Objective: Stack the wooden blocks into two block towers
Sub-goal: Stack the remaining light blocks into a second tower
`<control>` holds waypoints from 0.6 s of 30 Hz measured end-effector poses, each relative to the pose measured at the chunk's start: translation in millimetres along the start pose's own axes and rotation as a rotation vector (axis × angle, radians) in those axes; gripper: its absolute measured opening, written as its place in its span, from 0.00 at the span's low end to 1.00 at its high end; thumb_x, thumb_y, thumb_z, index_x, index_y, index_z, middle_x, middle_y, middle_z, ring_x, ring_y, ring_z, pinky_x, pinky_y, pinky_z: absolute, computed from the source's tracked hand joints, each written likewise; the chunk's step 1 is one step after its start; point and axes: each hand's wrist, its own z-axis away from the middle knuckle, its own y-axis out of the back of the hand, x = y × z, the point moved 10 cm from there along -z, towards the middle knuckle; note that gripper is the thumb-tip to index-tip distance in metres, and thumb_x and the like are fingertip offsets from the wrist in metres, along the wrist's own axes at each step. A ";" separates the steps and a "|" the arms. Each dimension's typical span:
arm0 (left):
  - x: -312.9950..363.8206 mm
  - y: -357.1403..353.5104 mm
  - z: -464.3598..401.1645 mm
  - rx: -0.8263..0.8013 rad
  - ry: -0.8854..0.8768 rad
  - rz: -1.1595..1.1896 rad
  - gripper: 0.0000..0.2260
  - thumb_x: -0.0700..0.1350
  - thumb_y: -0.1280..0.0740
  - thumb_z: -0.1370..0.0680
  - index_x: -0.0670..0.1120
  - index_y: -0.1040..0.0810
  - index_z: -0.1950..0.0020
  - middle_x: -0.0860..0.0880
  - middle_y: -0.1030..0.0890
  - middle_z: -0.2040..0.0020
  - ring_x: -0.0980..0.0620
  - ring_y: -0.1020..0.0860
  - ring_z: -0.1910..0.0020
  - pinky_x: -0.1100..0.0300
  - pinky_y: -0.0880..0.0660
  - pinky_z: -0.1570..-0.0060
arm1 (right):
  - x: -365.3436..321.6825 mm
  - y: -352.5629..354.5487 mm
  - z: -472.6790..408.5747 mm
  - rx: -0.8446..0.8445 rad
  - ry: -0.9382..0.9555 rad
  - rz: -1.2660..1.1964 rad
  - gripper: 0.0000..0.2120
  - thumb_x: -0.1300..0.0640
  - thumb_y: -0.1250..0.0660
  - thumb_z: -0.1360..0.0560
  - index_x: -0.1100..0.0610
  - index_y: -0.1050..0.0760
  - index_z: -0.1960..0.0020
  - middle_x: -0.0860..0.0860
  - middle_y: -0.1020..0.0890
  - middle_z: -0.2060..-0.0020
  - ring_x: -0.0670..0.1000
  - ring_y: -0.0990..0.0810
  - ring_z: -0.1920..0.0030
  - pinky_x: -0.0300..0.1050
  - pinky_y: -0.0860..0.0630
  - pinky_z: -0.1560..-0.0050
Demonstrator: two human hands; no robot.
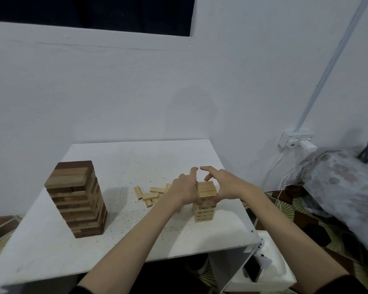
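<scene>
Left hand fingers: the left hand (184, 190) cups the left face of the small tower (205, 201); its forefinger is raised above the top layer, and the lower fingers curl against the side. Whether they press or only touch, I cannot tell.
Right hand fingers: the right hand (223, 185) cups the right face, thumb low against the side, forefinger arched over the top and nearly meeting the left forefinger. No loose block shows in either hand.
Between the fingers: the top layer of the small tower, pale blocks laid side by side; I count about three, though the seams are faint.
Step in hand (judged): squaring the upper layers of the small tower.
Doing it well: squeeze evenly from both sides at once, keep the palms flat and upright, ease off slowly so nothing drags along.
Just left of the fingers: loose blocks (150, 195) on the table (136, 240), partly hidden by the left wrist; five or six show.
Well left of the fingers: the tall tower (77, 198), one, of dark and light blocks, standing free.
Towers: two.
Hands: two.
Farther right: a wall socket (296, 141) with a plug and white cables.
Below the table edge: one phone (254, 270) on a low white shelf.
</scene>
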 end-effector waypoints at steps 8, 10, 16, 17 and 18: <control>-3.0 7.0 5.1 0.006 -0.010 0.053 0.50 0.50 0.21 0.36 0.46 0.50 0.24 0.48 0.25 0.35 0.46 0.32 0.34 0.50 0.34 0.36 | 3.9 3.8 5.5 -0.005 -0.033 0.027 0.52 0.56 0.20 0.38 0.41 0.48 0.25 0.45 0.26 0.40 0.53 0.31 0.36 0.53 0.31 0.35; -0.4 7.0 5.9 0.005 -0.020 0.053 0.49 0.49 0.21 0.36 0.46 0.49 0.25 0.48 0.25 0.36 0.46 0.32 0.34 0.50 0.34 0.36 | 2.4 3.4 6.1 -0.010 -0.037 0.034 0.52 0.55 0.20 0.38 0.41 0.48 0.25 0.45 0.25 0.40 0.54 0.30 0.36 0.53 0.31 0.35; 4.7 6.4 6.0 0.025 -0.039 0.075 0.46 0.47 0.22 0.34 0.46 0.48 0.25 0.47 0.24 0.37 0.46 0.29 0.37 0.51 0.31 0.38 | -1.0 5.1 10.8 -0.014 -0.051 0.030 0.48 0.58 0.22 0.35 0.44 0.48 0.24 0.47 0.26 0.39 0.53 0.29 0.36 0.51 0.29 0.37; 4.7 6.0 5.4 0.025 -0.042 0.080 0.46 0.46 0.22 0.34 0.46 0.48 0.25 0.47 0.24 0.37 0.46 0.29 0.37 0.50 0.31 0.38 | -1.2 5.5 11.7 -0.014 -0.054 0.025 0.48 0.58 0.22 0.34 0.45 0.48 0.24 0.47 0.26 0.38 0.53 0.29 0.36 0.50 0.29 0.37; 4.6 5.2 4.9 0.024 -0.045 0.082 0.46 0.46 0.22 0.34 0.46 0.48 0.25 0.47 0.24 0.37 0.46 0.29 0.37 0.50 0.31 0.38 | -1.7 5.8 13.2 -0.016 -0.057 0.020 0.49 0.58 0.22 0.35 0.45 0.48 0.24 0.47 0.27 0.38 0.53 0.30 0.36 0.50 0.29 0.37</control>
